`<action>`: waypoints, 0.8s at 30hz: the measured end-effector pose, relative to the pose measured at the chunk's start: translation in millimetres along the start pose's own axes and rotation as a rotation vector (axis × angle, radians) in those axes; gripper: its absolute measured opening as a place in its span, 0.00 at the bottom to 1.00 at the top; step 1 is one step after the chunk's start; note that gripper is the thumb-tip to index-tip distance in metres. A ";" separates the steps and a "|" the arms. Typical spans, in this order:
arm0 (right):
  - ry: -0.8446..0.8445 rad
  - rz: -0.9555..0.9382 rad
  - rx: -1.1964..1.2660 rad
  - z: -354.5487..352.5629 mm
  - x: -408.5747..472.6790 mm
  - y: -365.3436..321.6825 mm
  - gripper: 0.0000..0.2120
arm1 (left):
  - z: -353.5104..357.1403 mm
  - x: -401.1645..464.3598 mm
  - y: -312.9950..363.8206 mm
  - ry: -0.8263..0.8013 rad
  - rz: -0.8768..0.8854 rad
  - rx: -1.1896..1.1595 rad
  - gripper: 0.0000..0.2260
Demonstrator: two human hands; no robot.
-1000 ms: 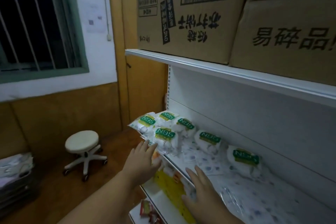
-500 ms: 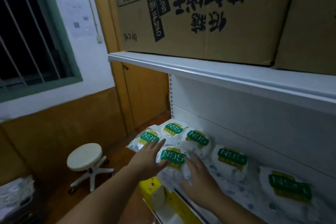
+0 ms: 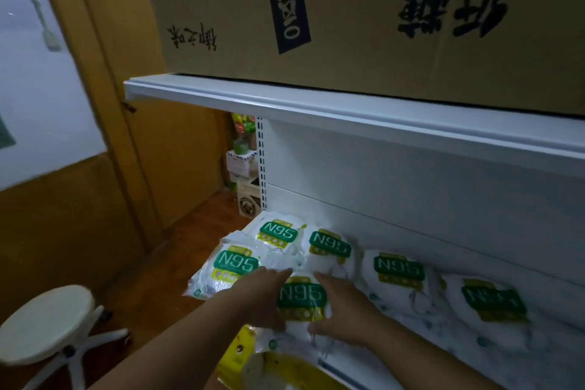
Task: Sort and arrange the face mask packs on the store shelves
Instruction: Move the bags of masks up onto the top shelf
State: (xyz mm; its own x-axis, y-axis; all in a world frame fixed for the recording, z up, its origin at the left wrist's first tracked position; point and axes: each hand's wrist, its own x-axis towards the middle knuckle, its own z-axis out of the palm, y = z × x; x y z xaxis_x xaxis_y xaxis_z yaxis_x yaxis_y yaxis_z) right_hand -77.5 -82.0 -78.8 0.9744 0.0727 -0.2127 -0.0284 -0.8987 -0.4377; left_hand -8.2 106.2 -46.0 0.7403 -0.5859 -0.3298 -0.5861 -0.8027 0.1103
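The opening between the lower shelf [image 3: 459,358] and the upper shelf [image 3: 348,114] is free across its whole front. Above it, a carton [image 3: 364,19] fills the upper shelf to the edge. At the shelf's left end 6 packs [image 3: 302,298] crowd the floor, some overlapping; both hands, left [image 3: 262,298] and right [image 3: 345,310], flank the nearest one. The back panel [image 3: 443,199] closes the rear. A stool [image 3: 44,323] stands on the floor to the left, well apart from the shelf.

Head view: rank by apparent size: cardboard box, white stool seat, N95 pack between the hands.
1. cardboard box, cropped by the frame
2. white stool seat
3. N95 pack, partly covered by both hands

Apparent size only; nearness skews it.
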 end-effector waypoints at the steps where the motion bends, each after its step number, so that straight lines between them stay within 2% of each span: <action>1: 0.012 0.011 -0.010 1.1 0.3 -1.7 0.51 | 1.4 2.7 0.2 0.016 0.006 0.036 0.49; 6: 0.047 0.036 -0.066 2.9 0.8 -11.0 0.52 | 13.8 9.1 -4.6 0.123 0.034 0.154 0.40; 10: 0.148 -0.005 0.041 6.0 -7.7 -14.8 0.48 | 20.5 8.9 -9.0 0.183 0.050 0.109 0.39; 12: 0.225 -0.022 0.093 8.2 -13.1 -13.1 0.45 | 20.5 6.1 -12.6 0.240 0.077 0.012 0.37; 16: 0.374 -0.036 0.150 12.2 -20.8 -15.6 0.39 | 9.6 -4.7 -17.4 0.374 0.118 -0.350 0.38; 19: 0.520 -0.065 0.264 9.8 -28.5 -22.2 0.35 | 1.0 -13.5 -18.7 0.496 0.070 -0.801 0.37; 22: 0.682 -0.102 0.395 -4.8 -41.5 -29.9 0.35 | -9.6 -23.0 -16.1 0.363 0.109 -1.259 0.38; 24: 0.759 -0.123 0.399 -17.3 -51.3 -33.0 0.35 | -20.9 -27.2 -11.0 0.264 0.163 -1.401 0.35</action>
State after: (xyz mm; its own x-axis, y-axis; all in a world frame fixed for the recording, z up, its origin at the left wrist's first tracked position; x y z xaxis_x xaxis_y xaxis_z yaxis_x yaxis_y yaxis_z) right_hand -122.7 -63.6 -38.3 0.8572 -0.2763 0.4347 0.1494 -0.6743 -0.7232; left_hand -14.9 128.6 -18.6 0.8268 -0.5593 -0.0605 0.0180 -0.0812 0.9965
